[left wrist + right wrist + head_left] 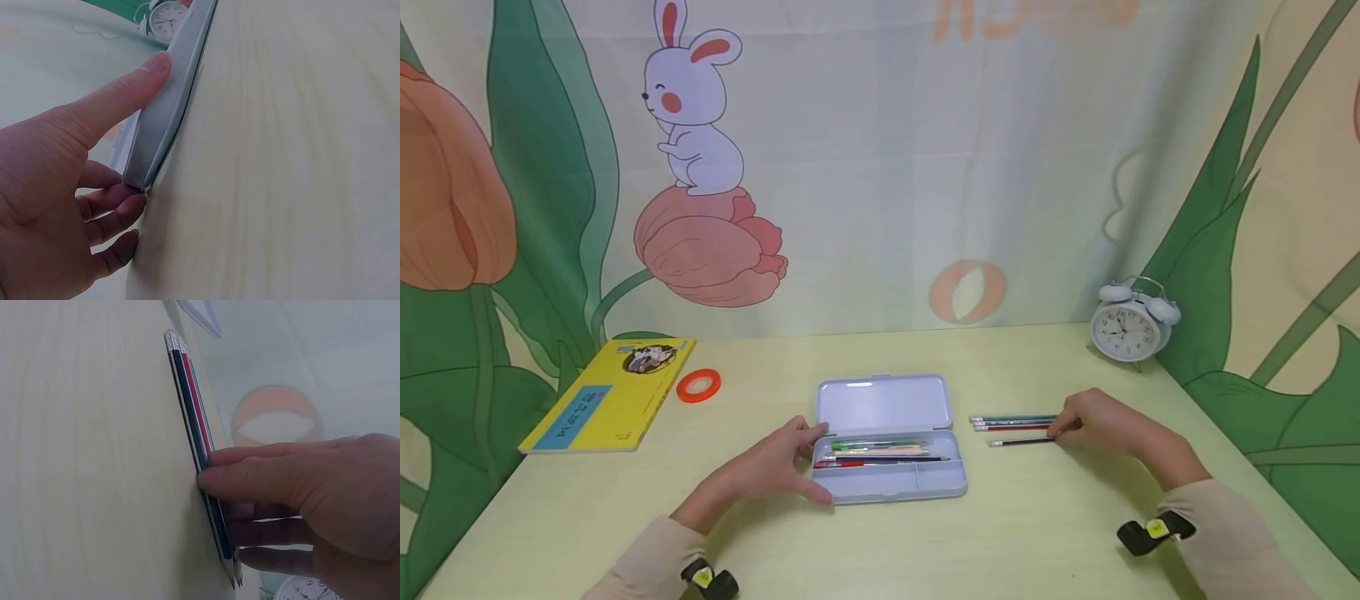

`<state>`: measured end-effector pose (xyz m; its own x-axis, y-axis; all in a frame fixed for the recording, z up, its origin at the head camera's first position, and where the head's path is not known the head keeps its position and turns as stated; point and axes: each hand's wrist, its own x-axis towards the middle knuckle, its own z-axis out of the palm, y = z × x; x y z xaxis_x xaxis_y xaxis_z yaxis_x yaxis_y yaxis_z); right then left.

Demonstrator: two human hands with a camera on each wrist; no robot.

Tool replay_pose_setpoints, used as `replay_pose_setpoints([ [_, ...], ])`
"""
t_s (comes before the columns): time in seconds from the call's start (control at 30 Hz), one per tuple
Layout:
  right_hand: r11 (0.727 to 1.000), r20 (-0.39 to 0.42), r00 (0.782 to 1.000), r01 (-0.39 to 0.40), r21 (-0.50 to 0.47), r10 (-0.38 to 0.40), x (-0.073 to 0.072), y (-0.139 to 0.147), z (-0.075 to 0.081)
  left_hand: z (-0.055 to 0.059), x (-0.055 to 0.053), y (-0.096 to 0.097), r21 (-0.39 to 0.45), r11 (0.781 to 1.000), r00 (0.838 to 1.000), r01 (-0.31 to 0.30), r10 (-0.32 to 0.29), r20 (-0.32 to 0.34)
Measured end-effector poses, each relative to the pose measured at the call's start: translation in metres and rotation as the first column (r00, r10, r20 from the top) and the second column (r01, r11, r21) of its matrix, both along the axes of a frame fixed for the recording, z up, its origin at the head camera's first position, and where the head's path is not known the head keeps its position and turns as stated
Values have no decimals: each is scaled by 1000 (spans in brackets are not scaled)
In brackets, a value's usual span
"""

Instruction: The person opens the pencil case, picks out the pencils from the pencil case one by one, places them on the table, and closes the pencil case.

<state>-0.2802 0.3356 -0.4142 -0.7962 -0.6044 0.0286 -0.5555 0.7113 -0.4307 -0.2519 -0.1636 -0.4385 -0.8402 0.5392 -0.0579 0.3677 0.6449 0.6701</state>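
An open pencil case (868, 482) lies on the table, its lid (883, 406) folded back. Several pens and pencils (880, 452) sit in its rear compartment. My left hand (778, 467) holds the case at its left end, thumb on the front wall (169, 103) and the other fingers around the corner. To the right, my right hand (1101, 429) pinches a dark pencil (1018, 442) near its sharpened end; the eraser end points toward the case. Just behind it lie several more pencils (1011, 422), one red, partly hidden by the fingers.
A yellow book (617, 400) lies at the left, with an orange tape roll (682, 393) beside it. At the back right stands a white alarm clock (1126, 331). A printed curtain (865, 183) hangs behind the table (925, 550).
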Motion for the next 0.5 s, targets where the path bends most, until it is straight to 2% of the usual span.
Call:
replay_pose_setpoints([
  [0.5,997,-163,986,-15,73,27,-2,-15,-6,0,0,0,0,1000,1000,-12,12,1],
])
